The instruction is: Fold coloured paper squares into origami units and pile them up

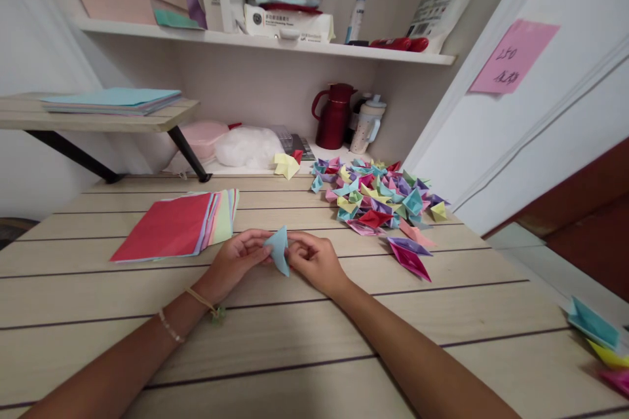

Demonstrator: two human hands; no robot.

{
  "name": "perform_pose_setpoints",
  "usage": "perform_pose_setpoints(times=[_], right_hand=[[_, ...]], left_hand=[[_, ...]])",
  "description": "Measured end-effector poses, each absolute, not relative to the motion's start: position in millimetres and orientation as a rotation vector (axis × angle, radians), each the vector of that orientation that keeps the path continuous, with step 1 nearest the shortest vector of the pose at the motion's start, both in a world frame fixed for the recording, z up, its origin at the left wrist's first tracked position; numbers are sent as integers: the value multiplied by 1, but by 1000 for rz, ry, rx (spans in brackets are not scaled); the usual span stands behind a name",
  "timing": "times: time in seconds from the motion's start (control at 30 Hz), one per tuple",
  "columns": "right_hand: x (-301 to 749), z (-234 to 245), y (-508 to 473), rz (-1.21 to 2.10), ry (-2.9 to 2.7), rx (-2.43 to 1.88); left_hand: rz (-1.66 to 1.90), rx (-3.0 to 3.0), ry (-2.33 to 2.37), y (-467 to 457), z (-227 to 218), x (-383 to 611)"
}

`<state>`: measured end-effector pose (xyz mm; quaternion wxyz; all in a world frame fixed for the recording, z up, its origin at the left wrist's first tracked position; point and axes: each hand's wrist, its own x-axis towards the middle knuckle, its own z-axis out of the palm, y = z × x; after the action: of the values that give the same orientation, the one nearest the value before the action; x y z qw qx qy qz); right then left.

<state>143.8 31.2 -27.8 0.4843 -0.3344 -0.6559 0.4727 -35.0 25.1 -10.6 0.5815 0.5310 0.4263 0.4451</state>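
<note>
A small folded piece of light blue paper [278,251] is held upright just above the table, between both hands. My left hand [242,254] pinches its left side with thumb and fingers. On its right edge, my right hand [314,260] grips with bent fingers; the fingertips are partly hidden behind the paper. Left of the hands lies a fanned stack of coloured paper sheets [170,226], red on top. To the right sits a heap of folded paper boats [376,193] in many colours, with a magenta boat [410,262] nearest the hands.
A pale yellow folded paper [285,166] lies at the table's back. Behind stand a red jug [335,116] and a light tumbler [368,126]. A small raised shelf [177,112] at left bears blue-topped sheets [115,97]. More boats [594,324] lie at the far right.
</note>
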Motion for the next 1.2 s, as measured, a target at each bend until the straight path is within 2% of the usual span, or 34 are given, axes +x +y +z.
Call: perform_pose_setpoints(times=[0.13,0.33,0.47,0.57,0.97,1.2], right_hand=[[141,-27,27,890,-1689,-911],[143,-25,25,767,-1853,-886],[144,-22,25,556,-1798,-861],[144,-21,24,525,-1758,-865],[147,-17,25,747,-1842,-784],[143,-28,35,1222,-1458,-888]], left_hand=[[1034,1244,983,25,-11,-34],[1025,1221,931,26,-14,-34],[1094,1214,991,26,-13,-33],[1026,1238,1015,24,-9,-32],[1095,1208,1007,23,-11,-32],[1090,1293,1049,23,-15,-32]])
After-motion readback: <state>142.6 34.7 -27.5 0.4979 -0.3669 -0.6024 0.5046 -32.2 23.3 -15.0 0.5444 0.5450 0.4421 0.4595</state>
